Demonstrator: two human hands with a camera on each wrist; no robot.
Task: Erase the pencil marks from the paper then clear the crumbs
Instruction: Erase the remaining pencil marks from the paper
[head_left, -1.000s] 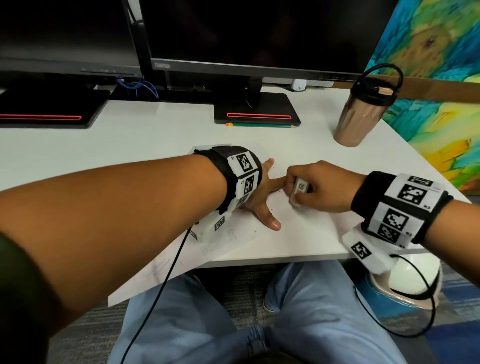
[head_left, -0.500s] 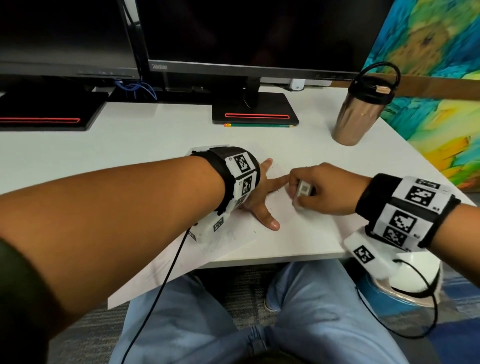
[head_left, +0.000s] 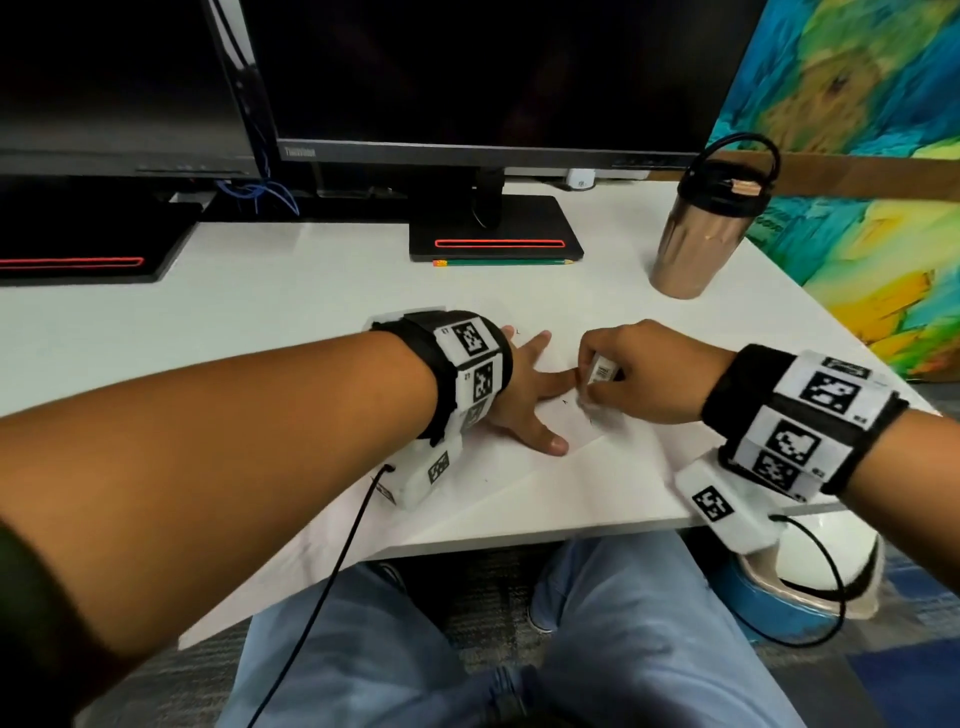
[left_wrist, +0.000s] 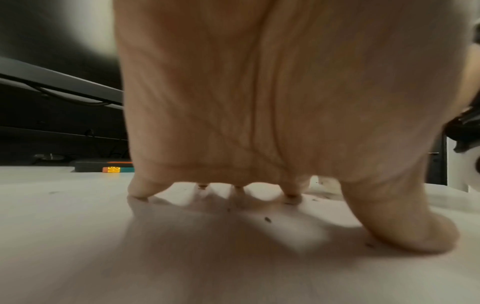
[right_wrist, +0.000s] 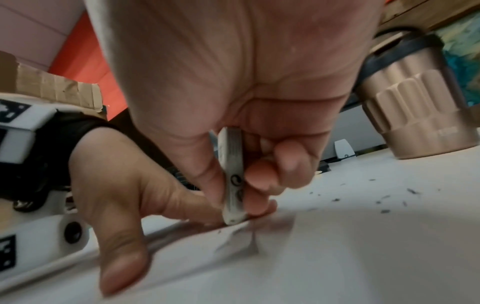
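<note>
Eraser (head_left: 600, 370) has slid back toward the left hand (head_left: 524, 395), now touching its index fingertip. I see the right hand (head_left: 639, 371) pinching it upright, so only the bottom edge scrubs the paper (head_left: 613, 467). Left fingers are spread flat, pinning the sheet against buckling. Crumbs (right_wrist: 384, 197) lie right of the eraser, uncleared.

My left hand (left_wrist: 259, 102) fills the view, its spread fingertips (left_wrist: 292, 198) pressing the paper (left_wrist: 182, 257). I see dark crumbs (left_wrist: 267, 219) scattered near the thumb (left_wrist: 405, 222).
</note>
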